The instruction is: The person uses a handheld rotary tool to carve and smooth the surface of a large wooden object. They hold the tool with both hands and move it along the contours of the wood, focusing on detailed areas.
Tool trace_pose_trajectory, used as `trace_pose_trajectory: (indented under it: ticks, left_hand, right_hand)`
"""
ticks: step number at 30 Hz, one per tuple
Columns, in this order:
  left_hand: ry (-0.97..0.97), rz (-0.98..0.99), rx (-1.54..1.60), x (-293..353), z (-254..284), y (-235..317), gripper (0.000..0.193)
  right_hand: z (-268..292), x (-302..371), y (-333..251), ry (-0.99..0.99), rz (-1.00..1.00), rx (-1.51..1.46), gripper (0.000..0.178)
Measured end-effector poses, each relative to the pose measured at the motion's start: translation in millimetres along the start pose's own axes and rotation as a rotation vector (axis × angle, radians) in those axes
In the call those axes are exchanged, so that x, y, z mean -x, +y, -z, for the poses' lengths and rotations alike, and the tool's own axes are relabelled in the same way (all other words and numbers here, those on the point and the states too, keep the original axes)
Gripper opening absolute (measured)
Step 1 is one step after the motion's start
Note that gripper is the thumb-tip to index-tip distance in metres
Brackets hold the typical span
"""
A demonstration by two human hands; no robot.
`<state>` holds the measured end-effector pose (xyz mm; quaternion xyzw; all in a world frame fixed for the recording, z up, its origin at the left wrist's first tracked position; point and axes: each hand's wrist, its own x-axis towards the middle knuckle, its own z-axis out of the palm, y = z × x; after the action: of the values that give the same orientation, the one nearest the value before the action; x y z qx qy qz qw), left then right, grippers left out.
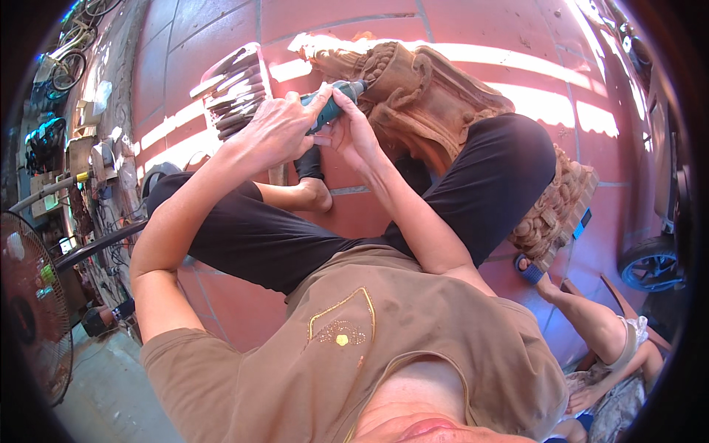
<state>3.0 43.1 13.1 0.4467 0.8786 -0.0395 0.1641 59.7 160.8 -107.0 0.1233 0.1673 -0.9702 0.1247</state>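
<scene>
Red tiles (473,22) underlie scrolled wood (405,83); 2 hands (284,124) (356,134) hold a cylindrical tool (328,113).

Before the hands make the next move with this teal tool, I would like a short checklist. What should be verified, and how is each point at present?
1. Two-handed grip: ok. Left hand and right hand both hold the teal hand tool.
2. Tool pointed at the work: ok. Its tip end is at the carved wooden piece; whether it touches is too small to tell.
3. Tool running or stopped: cannot tell from a still picture.
4. Chisels gathered aside: ok. The chisels lie grouped left of the carving.
5. Hand protection: not ok, if gloves are wanted; both hands are bare.
</scene>
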Motion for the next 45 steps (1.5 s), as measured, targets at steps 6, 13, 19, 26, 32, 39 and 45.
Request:
trace_pose_trajectory:
  ticks: [6, 13, 19, 26, 32, 39, 45]
  left_hand:
    - [-0.015, 0.011, -0.059, -0.1, -3.0, 0.4, 0.083]
    - [-0.002, 0.011, -0.089, -0.8, -6.1, 3.4, 0.084]
    - [-0.037, 0.037, -0.095, 0.0, -3.8, 9.4, 0.086]
    - [-0.053, 0.05, -0.01, 7.8, 5.8, 17.1, 0.084]
    - [-0.103, 0.086, 0.032, 12.1, 14.3, 16.2, 0.082]
    - [0.013, 0.054, 0.011, 17.0, 6.6, 14.9, 0.081]
    - [0.049, 0.051, 0.034, 15.6, -1.7, 15.4, 0.079]
  right_hand:
    - [-1.8, 0.3, 3.0, -0.004, 0.016, -0.011, 0.036]
    - [0.1, -0.4, 4.6, 0.003, 0.029, -0.013, 0.038]
    - [1.5, 2.3, 5.0, 0.014, 0.01, -0.006, 0.04]
    - [1.8, 6.3, 9.1, -0.048, -0.059, -0.011, 0.041]
    - [-2.0, 7.9, 10.2, -0.045, -0.034, -0.005, 0.039]
    - [-2.3, 11.2, 6.3, -0.036, -0.005, -0.025, 0.037]
    - [0.2, 14.1, 5.4, 0.012, 0.026, -0.032, 0.038]
